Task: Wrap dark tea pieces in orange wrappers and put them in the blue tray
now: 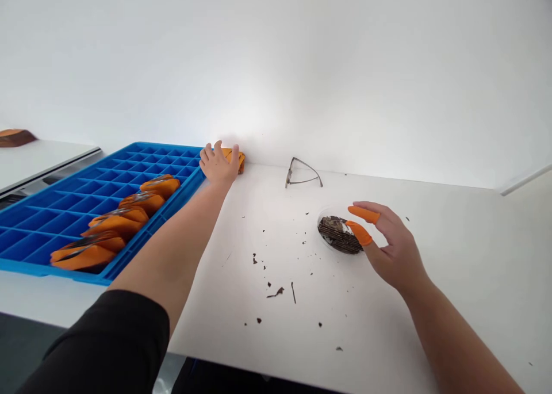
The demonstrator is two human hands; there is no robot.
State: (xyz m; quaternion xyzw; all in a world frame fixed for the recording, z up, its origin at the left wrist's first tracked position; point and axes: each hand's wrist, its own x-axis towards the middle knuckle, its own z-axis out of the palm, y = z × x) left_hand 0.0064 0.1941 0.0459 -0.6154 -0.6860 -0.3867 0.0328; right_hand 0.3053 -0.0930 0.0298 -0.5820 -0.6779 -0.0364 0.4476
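Observation:
My left hand (219, 165) reaches to the far right corner of the blue divided tray, its fingers spread. It is over or against an orange packet (240, 161) by the wall, partly hidden behind it; contact is unclear. My right hand (394, 253) wears orange finger cots on thumb and forefinger. These two fingers are apart, next to a round clear dish (324, 245) on the white table. Dark brown, thin flat strips (338, 236) lie in the dish. The thumb tip overlaps the dish in view, but I cannot tell whether it touches.
The blue tray (103, 280) stands at left, several orange packets (116, 224) in its near right compartments. Eyeglasses (304, 172) rest near the wall. Dark crumbs (276, 293) litter the white table (224, 331). A brown and orange object (16, 138) is at far left.

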